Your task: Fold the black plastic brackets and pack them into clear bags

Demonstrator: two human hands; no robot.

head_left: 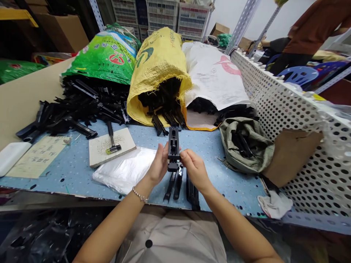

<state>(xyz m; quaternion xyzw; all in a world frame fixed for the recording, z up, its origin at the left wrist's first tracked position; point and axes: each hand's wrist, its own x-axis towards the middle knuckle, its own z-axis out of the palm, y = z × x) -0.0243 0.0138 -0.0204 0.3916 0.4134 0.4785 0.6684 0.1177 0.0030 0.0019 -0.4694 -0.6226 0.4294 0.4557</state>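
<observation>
Upright in front of me is a long black slotted part [173, 146], maybe plastic, with a squared lower end. My left hand [159, 164] closes on its left side, the fingers partly hidden behind it. My right hand [195, 170] is closed against its right edge, thumb and fingertips pressed together there. Below it on the blue tabletop [219, 190] lie several slim black pieces [175, 182] and a bulkier black piece [192, 193]. Left of my left hand is a flat stack of clear plastic bags [126, 170].
Behind stand a green sack [101, 54], a yellow sack [159, 54] and a white sack [214, 73], with black parts spilling out. A hammer [112, 142] rests on a pale block [126, 140]. At right are a grey-green cloth bag [246, 160] and a perforated panel [301, 120]. Another person [309, 33] stands beyond.
</observation>
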